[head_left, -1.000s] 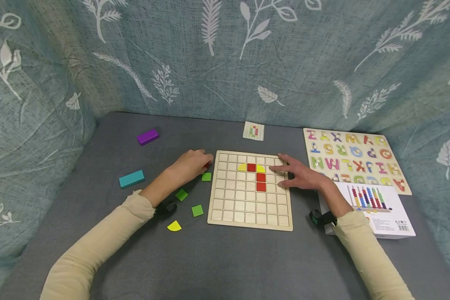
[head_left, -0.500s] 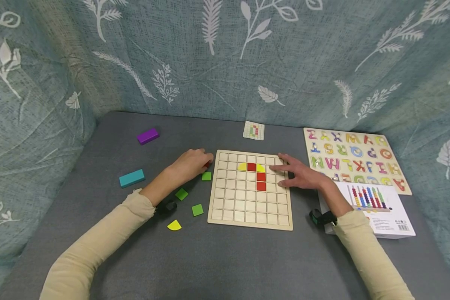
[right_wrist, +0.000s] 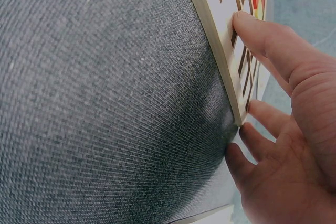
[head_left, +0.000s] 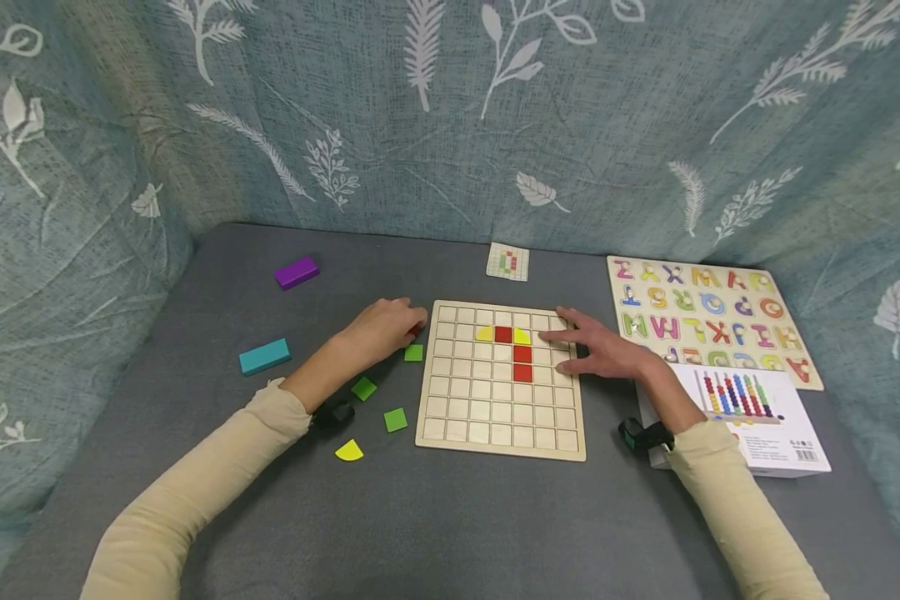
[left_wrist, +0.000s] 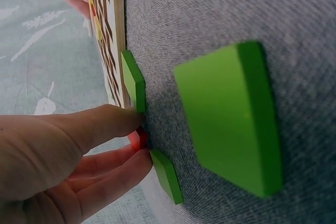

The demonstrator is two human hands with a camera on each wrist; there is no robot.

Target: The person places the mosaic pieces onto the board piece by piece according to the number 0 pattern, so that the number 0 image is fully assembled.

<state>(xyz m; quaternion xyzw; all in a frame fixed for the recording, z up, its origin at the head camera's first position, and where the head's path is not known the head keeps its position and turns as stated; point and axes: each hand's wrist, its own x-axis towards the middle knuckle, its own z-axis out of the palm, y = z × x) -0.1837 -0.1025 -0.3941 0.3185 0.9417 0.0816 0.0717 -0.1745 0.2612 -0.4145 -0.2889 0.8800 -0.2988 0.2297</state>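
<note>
Just left of the wooden grid board [head_left: 501, 433], my left hand [head_left: 381, 332] pinches a red tile [left_wrist: 139, 139] between thumb and fingers, low over the table. A green square tile [head_left: 413, 353] lies beside those fingers, with another green tile [head_left: 363, 388] and a third green tile [head_left: 395, 420] nearer me. A yellow quarter-round tile [head_left: 348, 451] is nearest. My right hand [head_left: 600, 346] rests on the board's right edge, fingers spread. Set in the board are a yellow piece [head_left: 484, 334], a red tile [head_left: 503, 335], a second yellow piece [head_left: 522, 337] and two reds below it.
A small pattern card [head_left: 507, 262] lies behind the board. At right are an alphabet puzzle board [head_left: 701, 312] and a white box [head_left: 772, 442] with an abacus picture, overlapping its front. A purple block [head_left: 296, 272] and a teal block [head_left: 264, 357] lie at left.
</note>
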